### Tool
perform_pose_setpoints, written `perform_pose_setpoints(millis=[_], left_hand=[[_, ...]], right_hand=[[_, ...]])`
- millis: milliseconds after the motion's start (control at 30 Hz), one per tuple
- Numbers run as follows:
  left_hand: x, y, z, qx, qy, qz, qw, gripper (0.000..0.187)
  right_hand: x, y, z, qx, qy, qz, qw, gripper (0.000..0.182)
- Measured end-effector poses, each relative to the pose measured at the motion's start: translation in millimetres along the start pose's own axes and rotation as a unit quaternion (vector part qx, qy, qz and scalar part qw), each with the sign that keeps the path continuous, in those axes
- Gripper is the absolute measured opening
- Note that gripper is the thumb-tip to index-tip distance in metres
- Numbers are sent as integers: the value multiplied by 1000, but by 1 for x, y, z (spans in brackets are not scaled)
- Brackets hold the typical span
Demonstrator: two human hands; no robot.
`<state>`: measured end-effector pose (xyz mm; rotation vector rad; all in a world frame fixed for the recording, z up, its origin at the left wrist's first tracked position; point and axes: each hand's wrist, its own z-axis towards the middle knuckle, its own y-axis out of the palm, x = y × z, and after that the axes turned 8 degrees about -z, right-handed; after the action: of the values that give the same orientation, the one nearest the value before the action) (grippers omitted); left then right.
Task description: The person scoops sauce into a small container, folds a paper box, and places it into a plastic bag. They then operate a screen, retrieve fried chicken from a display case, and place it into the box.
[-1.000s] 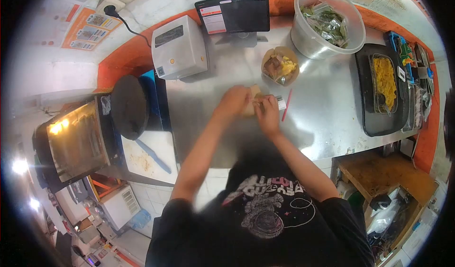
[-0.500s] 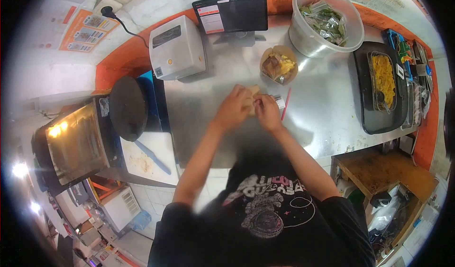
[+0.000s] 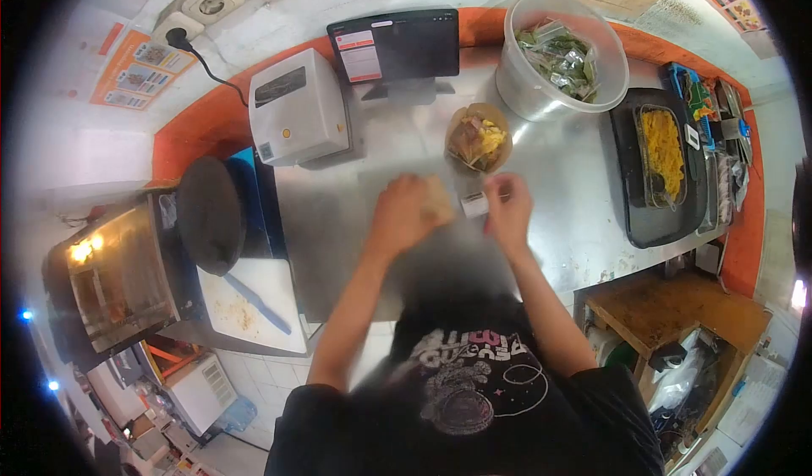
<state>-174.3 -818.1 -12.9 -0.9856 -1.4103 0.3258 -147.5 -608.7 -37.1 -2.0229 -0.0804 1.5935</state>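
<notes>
My left hand [image 3: 401, 212] is closed on a small tan packet [image 3: 437, 202], which looks like folded paper, just above the steel counter [image 3: 558, 205]. To its right my right hand [image 3: 510, 207] has its fingers pinched together over a thin red stick [image 3: 486, 226], of which only a bit shows. Whether the fingers grip the stick is hidden. A white printed label [image 3: 475, 205] lies right beside these fingertips. Behind my hands stands an open brown paper bowl [image 3: 480, 142] with yellow and brown food in it.
At the back are a white boxy machine [image 3: 298, 108], a screen [image 3: 396, 49] and a clear tub [image 3: 520, 79] of leafy packets. A black tray [image 3: 630, 214] bears a container of yellow food [image 3: 664, 150] on the right. On the left, a knife [image 3: 258, 303] crosses a white cutting board [image 3: 222, 324].
My hands have moved apart. The left one keeps the tan packet, while the right has let go of it and closed over the red stick's spot. The view has shifted slightly.
</notes>
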Motion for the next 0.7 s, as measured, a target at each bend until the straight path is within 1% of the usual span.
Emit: perform_pose_setpoints(millis=[33,67,100,133,167,200,233,267,300,333,367,433,467,533,567,633,667,700], left_hand=[[2,-4,6,-15,-5,-11,1000,57],[0,-2,17,-16,-5,-13,1000,57],[-2,2,35,41,-6,-75,996,52],[-3,7,52,98,-6,-138,986,47],[-3,12,68,101,-2,-140,985,47],[-2,16,85,115,18,-157,981,43],[-2,22,94,128,37,-172,976,39],[-3,27,101,131,43,-174,975,39],[0,30,105,122,45,-184,974,34],[3,33,110,114,48,-194,973,29],[6,38,109,115,52,-197,972,29],[19,40,97,56,44,-242,968,16],[19,46,97,51,43,-244,967,16],[17,58,98,105,96,-173,975,13],[14,62,100,105,94,-175,974,13],[8,62,109,92,98,-134,982,11],[6,61,113,93,97,-135,982,11],[4,60,115,73,95,-136,983,11]], right_hand=[[0,-8,7,-1,2,-3,1000,21],[-1,-14,19,46,-4,-19,999,22],[-3,-17,32,96,-14,-33,995,23],[-3,-17,42,100,-18,-34,994,23],[0,-16,51,62,-16,-61,996,23],[5,-15,58,23,-14,-87,996,23],[16,-12,62,27,-17,-89,996,23],[29,-8,69,31,-50,-109,992,22],[23,-9,73,36,-82,-130,987,21],[19,-17,73,4,-45,-113,993,19],[16,-20,74,8,-47,-115,992,19],[13,-23,72,13,-75,-96,992,16],[13,-23,67,14,-70,-97,993,16],[7,-19,61,-35,-114,-108,987,15],[8,-17,59,-36,-114,-109,987,15],[10,-14,54,-86,-272,-161,945,18],[10,-16,54,-88,-273,-162,944,18],[10,-20,53,-121,-284,-136,941,20]])
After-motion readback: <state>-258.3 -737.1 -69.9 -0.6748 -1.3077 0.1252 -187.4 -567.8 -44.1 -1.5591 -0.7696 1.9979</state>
